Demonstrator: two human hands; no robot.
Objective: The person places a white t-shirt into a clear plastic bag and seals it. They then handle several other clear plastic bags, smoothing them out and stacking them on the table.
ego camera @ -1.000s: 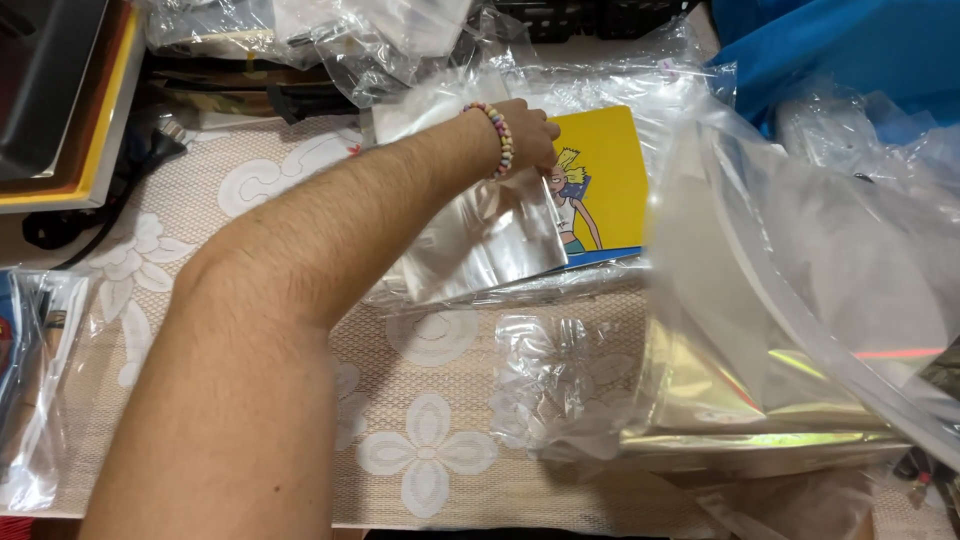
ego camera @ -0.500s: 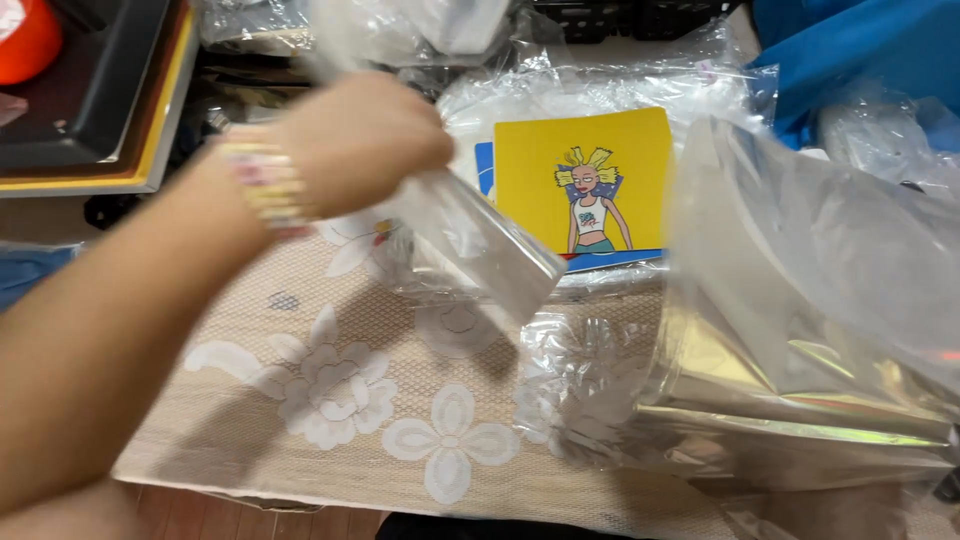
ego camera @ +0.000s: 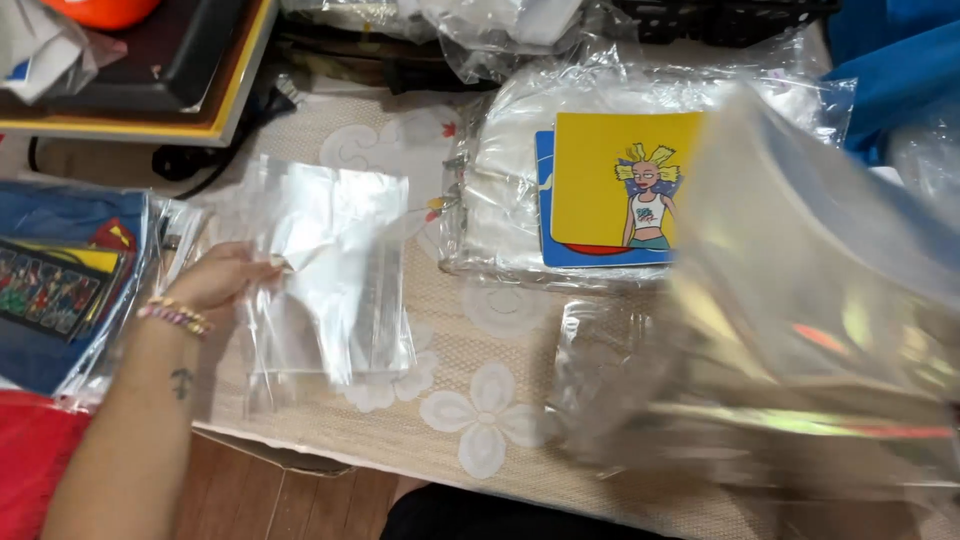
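We pinch a clear sleeve (ego camera: 335,270) by its left edge in our left hand (ego camera: 222,282), fingers pressed on the film, holding it over the lace cloth (ego camera: 480,420) at the table's left. Our right hand is not in view. We judge the step to be drawing one sleeve out for filling; the next move calls for opening its mouth. The yellow card (ego camera: 620,180) lies well apart on a bag stack (ego camera: 500,200), a shiny film (ego camera: 820,330) blurred nearby.

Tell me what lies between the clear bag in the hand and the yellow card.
In the head view, bare floral tablecloth and the crinkled edge of the plastic stack under the yellow card separate it from the clear bag.
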